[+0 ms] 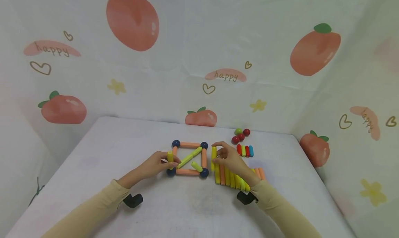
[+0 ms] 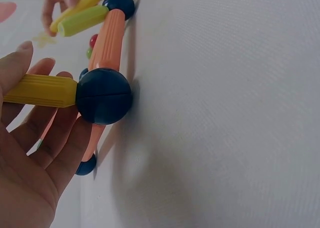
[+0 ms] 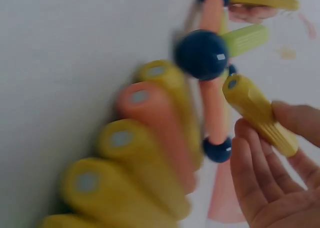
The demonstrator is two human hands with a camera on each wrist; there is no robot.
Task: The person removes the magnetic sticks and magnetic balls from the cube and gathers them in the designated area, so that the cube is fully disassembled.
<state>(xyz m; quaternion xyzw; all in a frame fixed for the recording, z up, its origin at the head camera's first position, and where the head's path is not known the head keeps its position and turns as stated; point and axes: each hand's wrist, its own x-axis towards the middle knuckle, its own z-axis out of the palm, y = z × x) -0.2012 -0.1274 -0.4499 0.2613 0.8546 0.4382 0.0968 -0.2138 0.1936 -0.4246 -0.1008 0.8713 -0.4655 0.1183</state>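
A square of orange magnetic rods (image 1: 188, 172) lies on the table, with a dark blue ball (image 1: 204, 172) at each corner. Yellow-green rods run diagonally across it, and a light green rod (image 3: 247, 40) stands up from the near right ball. My left hand (image 1: 159, 164) holds a yellow rod (image 2: 45, 90) upright on the near left ball (image 2: 104, 96), the fingers beside that ball. Between thumb and fingers, my right hand (image 1: 229, 158) pinches another yellow rod (image 3: 260, 114), raised at the square's right side by a row of rods.
That row of yellow, orange and green rods (image 1: 227, 181) lies under and beside the right forearm. Behind it are short coloured rods (image 1: 247, 150) and several red and green balls (image 1: 241, 137). A printed cloth (image 1: 174, 75) hangs behind the table.
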